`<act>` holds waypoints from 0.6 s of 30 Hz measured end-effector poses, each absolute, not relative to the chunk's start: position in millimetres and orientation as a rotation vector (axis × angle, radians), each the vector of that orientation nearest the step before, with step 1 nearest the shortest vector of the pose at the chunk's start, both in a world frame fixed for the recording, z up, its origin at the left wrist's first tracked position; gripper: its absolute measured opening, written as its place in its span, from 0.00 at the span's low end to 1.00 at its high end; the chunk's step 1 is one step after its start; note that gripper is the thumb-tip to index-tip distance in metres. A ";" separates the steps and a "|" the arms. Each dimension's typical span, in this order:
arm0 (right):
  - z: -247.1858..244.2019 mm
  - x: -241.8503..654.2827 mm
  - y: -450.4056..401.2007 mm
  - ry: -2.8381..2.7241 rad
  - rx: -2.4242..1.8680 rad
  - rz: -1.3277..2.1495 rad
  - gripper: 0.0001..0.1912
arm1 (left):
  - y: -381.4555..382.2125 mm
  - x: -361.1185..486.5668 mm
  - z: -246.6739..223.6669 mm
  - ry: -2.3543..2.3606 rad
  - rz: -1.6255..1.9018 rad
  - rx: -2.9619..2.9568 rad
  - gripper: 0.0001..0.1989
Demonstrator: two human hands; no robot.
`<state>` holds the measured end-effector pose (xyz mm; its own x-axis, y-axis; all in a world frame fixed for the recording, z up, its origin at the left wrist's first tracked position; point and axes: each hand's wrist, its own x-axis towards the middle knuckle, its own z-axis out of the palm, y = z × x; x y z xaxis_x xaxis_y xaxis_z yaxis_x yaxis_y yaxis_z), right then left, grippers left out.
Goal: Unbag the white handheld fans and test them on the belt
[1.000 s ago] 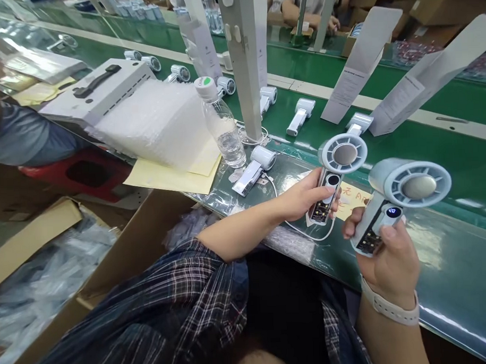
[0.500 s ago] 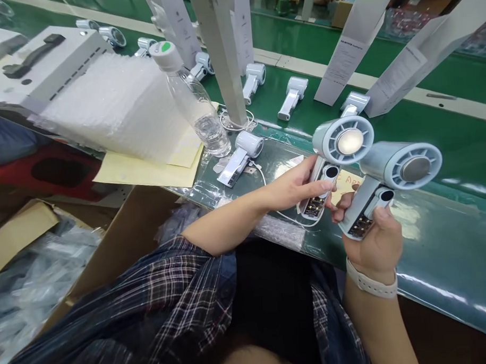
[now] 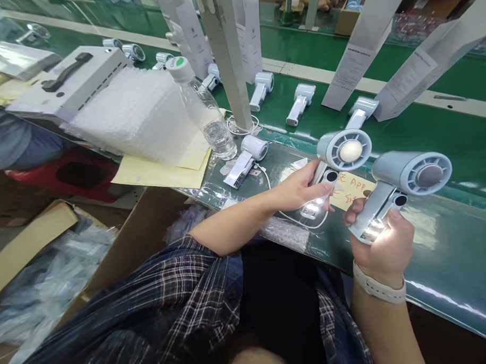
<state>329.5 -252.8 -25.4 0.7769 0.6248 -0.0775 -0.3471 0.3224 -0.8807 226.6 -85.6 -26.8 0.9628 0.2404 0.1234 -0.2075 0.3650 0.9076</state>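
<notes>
Moved apart a touch since half a second ago, as a pair, now lit on handles [image 3: 314, 207]. Clamping left fan [image 3: 341, 154] in left hand [image 3: 307, 189], above desk [image 3: 448, 249], likely for single-handed working. Clamping right fan [image 3: 402, 182] in right hand [image 3: 389, 250], alongside, probably for easy comparison.

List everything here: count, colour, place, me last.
Held fans: two, pale blue, right
Post: one, grey, middle
Bottle: one, clear, by post
Lying fan: one, pale blue, by bottle
Back fans: at least seven, pale blue, beyond bench
Cards: at least four, white, back
Note: one, yellow, on bench
Foam stack: one, white, left
Case: one, white, left
Carton: one, brown, lower left
Co-worker's sleeve: one, blue, left
Wristband: one, white, lower right
Shirt: one, plaid, bottom
Left grip: one, bare, centre
Right grip: one, bare, right
</notes>
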 end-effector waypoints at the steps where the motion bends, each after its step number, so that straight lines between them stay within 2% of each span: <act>1: -26.0 330.8 -252.8 -0.308 -1.045 0.671 0.20 | -85.7 226.3 -26.4 0.082 0.306 1.172 0.34; 4: -27.9 334.7 -252.3 -0.328 -0.972 0.774 0.23 | -86.7 224.7 -24.2 0.227 0.329 1.169 0.35; 10: -27.0 329.9 -248.3 -0.296 -1.032 0.797 0.26 | -88.9 220.0 -21.0 0.233 0.293 1.091 0.25; 13: -18.2 322.8 -249.4 -0.344 -1.088 0.756 0.25 | -87.2 213.1 -15.9 0.238 0.301 1.118 0.23; 18: 0.4 316.6 -256.9 -0.452 -1.110 0.652 0.19 | -81.4 200.6 -5.8 0.081 0.297 1.096 0.27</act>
<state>316.6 -256.9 0.4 0.7313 0.6819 0.0151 -0.2533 0.2921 -0.9222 200.6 -81.4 -5.8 0.9574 0.2771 0.0810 -0.1971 0.4223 0.8848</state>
